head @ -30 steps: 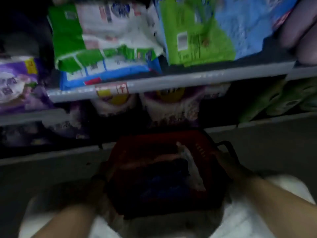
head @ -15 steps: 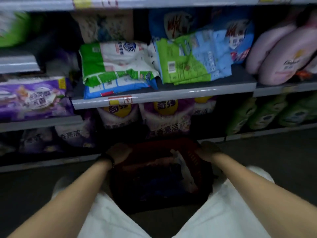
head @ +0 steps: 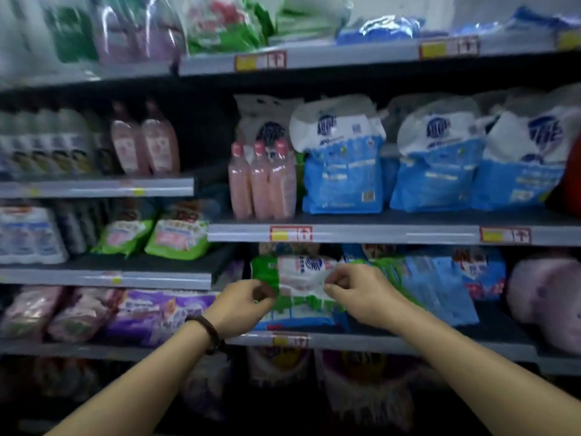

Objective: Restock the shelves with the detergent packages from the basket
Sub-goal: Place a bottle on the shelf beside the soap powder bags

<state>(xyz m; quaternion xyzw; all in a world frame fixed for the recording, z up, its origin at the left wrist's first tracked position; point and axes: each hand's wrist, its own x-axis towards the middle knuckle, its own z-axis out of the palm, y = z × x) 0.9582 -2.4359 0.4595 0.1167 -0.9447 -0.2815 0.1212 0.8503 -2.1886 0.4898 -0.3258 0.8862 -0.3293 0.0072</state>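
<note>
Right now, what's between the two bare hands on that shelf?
Head view: the green-and-white plastic detergent bag spans the gap; the left hand pinches its green edge, the right hand its white middle.

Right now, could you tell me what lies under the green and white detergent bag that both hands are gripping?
The green and white detergent bag rests on a blue-edged package lying flat on the shelf. Only its front edge shows; the rest is covered, so its type stays unclear.

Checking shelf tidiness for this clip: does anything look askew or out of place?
The green-and-white detergent package that both hands grip lies flat and crumpled on the shelf, unlike the upright blue bags above.
</note>
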